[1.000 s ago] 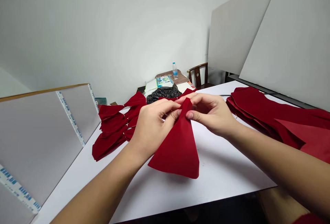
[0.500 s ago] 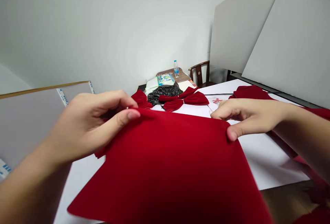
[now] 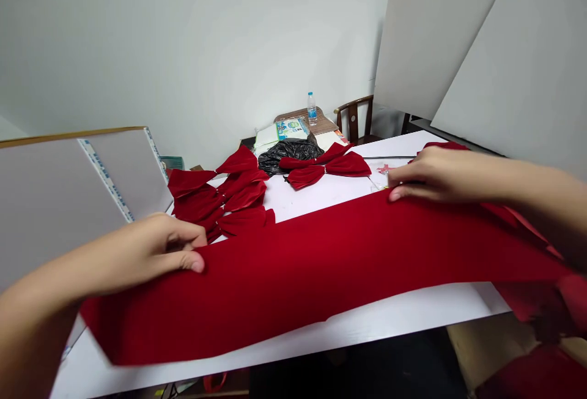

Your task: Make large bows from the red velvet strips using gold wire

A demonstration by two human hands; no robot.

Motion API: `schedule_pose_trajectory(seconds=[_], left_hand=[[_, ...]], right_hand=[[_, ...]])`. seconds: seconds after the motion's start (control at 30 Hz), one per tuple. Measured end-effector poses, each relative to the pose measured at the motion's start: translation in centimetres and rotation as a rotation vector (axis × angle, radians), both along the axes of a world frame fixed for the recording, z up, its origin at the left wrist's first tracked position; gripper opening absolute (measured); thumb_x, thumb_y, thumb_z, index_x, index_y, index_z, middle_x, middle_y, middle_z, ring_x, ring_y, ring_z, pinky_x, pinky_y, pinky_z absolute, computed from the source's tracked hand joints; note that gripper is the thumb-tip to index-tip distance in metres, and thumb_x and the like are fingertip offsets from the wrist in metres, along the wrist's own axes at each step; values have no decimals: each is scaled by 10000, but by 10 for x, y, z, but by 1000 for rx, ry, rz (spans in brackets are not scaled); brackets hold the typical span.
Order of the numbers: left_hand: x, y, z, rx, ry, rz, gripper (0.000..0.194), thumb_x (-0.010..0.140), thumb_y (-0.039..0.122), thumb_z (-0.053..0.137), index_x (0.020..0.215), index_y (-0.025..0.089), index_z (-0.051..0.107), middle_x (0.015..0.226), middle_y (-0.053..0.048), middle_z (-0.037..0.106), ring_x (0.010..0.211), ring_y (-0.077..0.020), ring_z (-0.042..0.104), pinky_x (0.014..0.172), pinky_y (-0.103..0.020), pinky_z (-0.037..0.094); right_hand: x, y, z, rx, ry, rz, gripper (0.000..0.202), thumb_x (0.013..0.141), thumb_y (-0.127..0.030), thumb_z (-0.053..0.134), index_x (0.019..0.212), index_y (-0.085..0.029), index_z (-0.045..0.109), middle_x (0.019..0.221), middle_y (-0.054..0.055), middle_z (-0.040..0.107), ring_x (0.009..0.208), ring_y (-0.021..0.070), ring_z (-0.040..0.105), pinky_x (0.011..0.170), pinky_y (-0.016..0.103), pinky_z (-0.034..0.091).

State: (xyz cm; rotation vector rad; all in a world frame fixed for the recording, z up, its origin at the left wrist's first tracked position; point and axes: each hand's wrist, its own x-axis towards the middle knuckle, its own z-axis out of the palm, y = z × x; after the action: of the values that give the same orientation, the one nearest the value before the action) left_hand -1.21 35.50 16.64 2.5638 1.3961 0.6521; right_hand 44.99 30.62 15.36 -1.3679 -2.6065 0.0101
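Note:
A long strip of red velvety cloth [image 3: 293, 264] stretches between my two hands above the white table. My left hand [image 3: 169, 246] pinches its upper edge toward the left, thumb on the near side. Further right, my right hand [image 3: 422, 175] grips the same edge between thumb and fingers. Past my left hand lies a pile of red bows [image 3: 224, 194], each gathered at the middle with a pale tie. Two more red bows [image 3: 326, 169] lie beyond the strip, near the middle of the table.
A black plastic bag [image 3: 288, 154] sits behind the bows. Farther back are a water bottle [image 3: 312, 109] and a wooden chair [image 3: 355, 120]. Pale panels [image 3: 440, 44] lean at the right, and a board [image 3: 123, 172] stands at the left. More red cloth [image 3: 541, 374] is at the lower right.
The cloth has gone from hanging as a broad sheet to a long strip spread sideways. My hands have moved apart and the left one lower, bringing the left bow pile into view.

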Motion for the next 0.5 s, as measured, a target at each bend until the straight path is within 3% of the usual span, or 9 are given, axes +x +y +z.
schedule_pose_trajectory(seconds=[0.07, 0.17, 0.27, 0.33, 0.4, 0.5], left_hand=[[4, 19, -10, -15, 141, -20, 354, 860, 606, 620, 811, 262, 686, 651, -8, 645, 744, -223, 643, 645, -256, 438], [2, 45, -32, -63, 374, -68, 273, 883, 510, 635, 787, 256, 667, 714, -12, 682, 738, -223, 650, 652, -269, 426], [-5, 58, -60, -63, 619, -119, 186, 907, 394, 634, 807, 238, 654, 845, -29, 723, 785, -232, 661, 657, -294, 420], [-7, 55, -77, 52, 692, -85, 97, 916, 312, 626, 923, 225, 669, 948, -59, 730, 878, -261, 666, 698, -319, 441], [-5, 44, -90, 170, 670, -47, 105, 928, 267, 608, 994, 212, 668, 989, -76, 718, 930, -276, 655, 743, -343, 459], [9, 18, -107, 195, 476, -86, 154, 984, 317, 556, 974, 210, 665, 955, -61, 702, 875, -237, 647, 778, -339, 482]], right_hand=[[-7, 16, -22, 17, -134, -8, 359, 1032, -379, 482, 779, -181, 642, 599, 11, 587, 507, 105, 488, 518, 260, 271], [-17, 37, -72, 115, -234, 7, 354, 1036, -350, 452, 797, -176, 647, 624, 35, 615, 543, 140, 518, 558, 295, 240], [-24, 48, -106, 180, -189, -64, 247, 997, -310, 521, 858, -170, 669, 790, 67, 699, 640, 178, 596, 593, 300, 317], [-34, 42, -108, 240, -50, -81, 158, 964, -251, 564, 973, -157, 690, 976, 113, 723, 832, 240, 659, 716, 337, 431], [-51, 18, -93, 245, 215, -53, 192, 992, -261, 541, 1064, -155, 684, 1078, 135, 708, 974, 264, 659, 819, 370, 483], [-84, -45, -67, -58, 633, 149, 253, 1045, -303, 490, 897, -216, 676, 880, 52, 701, 770, 160, 649, 684, 280, 504]])
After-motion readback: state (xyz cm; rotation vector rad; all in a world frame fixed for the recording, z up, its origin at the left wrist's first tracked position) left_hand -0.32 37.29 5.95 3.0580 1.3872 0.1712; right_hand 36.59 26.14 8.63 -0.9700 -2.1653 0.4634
